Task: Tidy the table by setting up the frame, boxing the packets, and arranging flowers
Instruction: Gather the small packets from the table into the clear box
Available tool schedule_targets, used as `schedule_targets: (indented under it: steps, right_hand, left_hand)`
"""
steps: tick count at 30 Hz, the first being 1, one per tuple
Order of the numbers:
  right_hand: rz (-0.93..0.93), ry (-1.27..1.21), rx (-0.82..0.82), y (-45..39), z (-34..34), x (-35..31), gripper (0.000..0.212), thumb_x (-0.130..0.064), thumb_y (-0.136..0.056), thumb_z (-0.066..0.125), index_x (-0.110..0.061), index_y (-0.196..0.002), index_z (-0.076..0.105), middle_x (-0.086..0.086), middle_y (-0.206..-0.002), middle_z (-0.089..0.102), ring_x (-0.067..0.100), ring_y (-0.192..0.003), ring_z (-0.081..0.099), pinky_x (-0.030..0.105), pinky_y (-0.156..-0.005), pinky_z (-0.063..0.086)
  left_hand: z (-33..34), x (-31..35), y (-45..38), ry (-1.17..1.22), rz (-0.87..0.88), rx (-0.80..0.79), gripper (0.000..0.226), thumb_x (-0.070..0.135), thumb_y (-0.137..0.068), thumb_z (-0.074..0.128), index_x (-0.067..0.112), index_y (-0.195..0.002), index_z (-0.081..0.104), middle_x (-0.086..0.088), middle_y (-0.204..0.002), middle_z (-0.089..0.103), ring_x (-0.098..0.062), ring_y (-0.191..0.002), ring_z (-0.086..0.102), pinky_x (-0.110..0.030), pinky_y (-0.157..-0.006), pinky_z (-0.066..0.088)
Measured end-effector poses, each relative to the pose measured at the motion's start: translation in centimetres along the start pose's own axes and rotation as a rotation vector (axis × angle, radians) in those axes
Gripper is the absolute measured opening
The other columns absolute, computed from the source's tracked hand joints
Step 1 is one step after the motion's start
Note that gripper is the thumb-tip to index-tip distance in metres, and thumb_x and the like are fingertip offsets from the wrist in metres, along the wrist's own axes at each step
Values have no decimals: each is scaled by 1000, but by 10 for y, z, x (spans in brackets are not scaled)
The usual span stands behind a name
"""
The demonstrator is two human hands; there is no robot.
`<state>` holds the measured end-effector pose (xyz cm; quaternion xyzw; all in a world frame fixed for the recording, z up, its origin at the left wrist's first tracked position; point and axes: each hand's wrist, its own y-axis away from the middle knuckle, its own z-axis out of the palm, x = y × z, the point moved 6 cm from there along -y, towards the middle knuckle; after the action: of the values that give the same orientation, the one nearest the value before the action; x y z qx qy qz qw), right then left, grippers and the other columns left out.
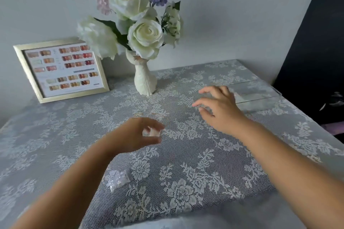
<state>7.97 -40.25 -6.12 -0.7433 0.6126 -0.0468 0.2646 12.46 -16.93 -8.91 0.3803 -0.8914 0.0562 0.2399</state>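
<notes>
A gold picture frame [61, 70] holding a nail-colour chart stands upright against the wall at the back left. Beside it a white vase [145, 80] holds white roses [145, 37] and pink and purple sprays. My left hand [135, 134] is at the table's middle, its thumb and fingers pinching a small pale packet [154, 132]. My right hand [217, 106] hovers further right with fingers spread and nothing clearly gripped, just left of a clear plastic box [258, 93]. Another clear packet [119, 179] lies near my left forearm. Two tiny packets [147, 114] lie beyond my left hand.
A lace cloth [195, 173] covers the whole table. A black panel [316, 42] stands at the right edge, right behind the clear box. The grey wall runs close behind the frame and vase.
</notes>
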Motion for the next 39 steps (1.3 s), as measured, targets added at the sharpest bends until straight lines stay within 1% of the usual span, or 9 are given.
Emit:
schedule_targets:
  steps: [4, 10, 15, 18, 23, 30, 33, 35, 39]
  right_hand:
    - [-1, -21, -263, -11, 46, -26, 34, -38, -90, 52, -41, -123, 55, -7, -134, 42, 15, -120, 25, 38, -96, 23]
    - [8, -140, -477, -18, 90, -66, 45, -40, -88, 57, -39, -131, 45, -6, -134, 47, 18, -128, 35, 42, -105, 27]
    - [26, -131, -474, -25, 103, -80, 50, -52, -82, 59, -39, -128, 46, -5, -132, 50, 18, -120, 43, 41, -96, 37]
    - [31, -124, -468, -27, 106, -87, 55, -55, -77, 62, -39, -127, 47, -7, -128, 53, 16, -111, 49, 36, -87, 42]
    - [47, -218, -465, -31, 106, -95, 55, -48, -73, 72, -38, -123, 50, -21, -93, 52, 1, -80, 52, 21, -63, 38]
    - [132, -402, -470, -29, 115, -90, 50, -34, -74, 75, -41, -119, 53, -12, -79, 63, 4, -63, 58, 17, -53, 45]
    - [165, -404, -428, -27, 120, -87, 42, -27, -79, 72, -41, -116, 57, -12, -77, 64, 1, -58, 57, 16, -51, 46]
    - [182, -443, -399, -26, 120, -87, 41, -21, -79, 71, -41, -112, 60, -12, -75, 65, -1, -58, 58, 15, -52, 47]
    - [199, -517, -339, -22, 106, -81, 42, -15, -77, 73, -47, -99, 59, -8, -75, 66, -9, -54, 56, 6, -43, 39]
  left_hand:
    - [3, -30, 43, -25, -88, -24, 45, 54, -79, 68, 42, -121, 59, 20, -122, 57, 2, -103, 55, -21, -85, 45]
    - [2, -51, 82, -49, -132, -39, 57, 71, -66, 66, 49, -119, 59, 18, -90, 58, 2, -79, 56, -17, -69, 43]
    - [8, -50, 99, 6, -108, -65, 70, 73, -59, 72, 51, -123, 54, 25, -100, 58, 6, -88, 59, -19, -78, 50]
    - [10, -50, 106, 5, -104, -48, 66, 61, -62, 80, 52, -122, 53, 24, -95, 59, 7, -82, 59, -14, -72, 46]
    - [15, -50, 108, 140, -126, -44, 58, 45, -66, 84, 53, -116, 57, 21, -86, 64, 4, -65, 55, -12, -62, 43]
    - [17, -41, 102, 135, -75, -28, 19, 42, -80, 74, 27, -90, 68, 3, -73, 64, 0, -57, 50, -15, -55, 42]
    - [10, -34, 92, 188, -36, 49, 17, 37, -85, 70, 21, -84, 66, 9, -62, 55, -2, -50, 46, -13, -51, 36]
    - [2, -30, 82, 233, -25, 128, 15, 34, -88, 69, 20, -86, 67, 5, -64, 60, -3, -47, 42, -15, -49, 34]
    - [-15, -23, 58, 403, -32, 281, 13, 27, -94, 63, 15, -89, 67, -5, -77, 70, -12, -55, 61, -29, -53, 52]
